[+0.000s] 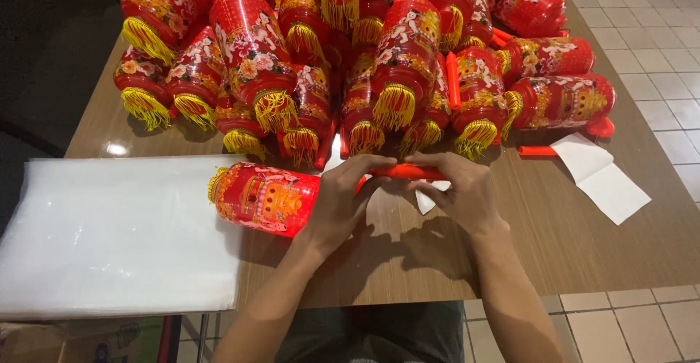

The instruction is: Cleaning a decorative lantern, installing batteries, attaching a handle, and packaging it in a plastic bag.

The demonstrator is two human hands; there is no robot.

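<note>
both hands, left hand [343, 206] and right hand [459, 191], grip a red gold-fringed lantern [262, 199] by its orange handle [405, 172].

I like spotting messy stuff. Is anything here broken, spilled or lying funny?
Nothing looks broken or spilled. The red lanterns lie tumbled in a heap rather than in rows, and one loose orange stick lies apart beside the white paper sheets. Both hands, left hand and right hand, hold one lantern's orange handle.

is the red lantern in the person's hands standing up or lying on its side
Lying on its side. The red lantern rests lengthwise on the wooden table, its orange handle pointing right, gripped by the left hand and right hand.
</note>
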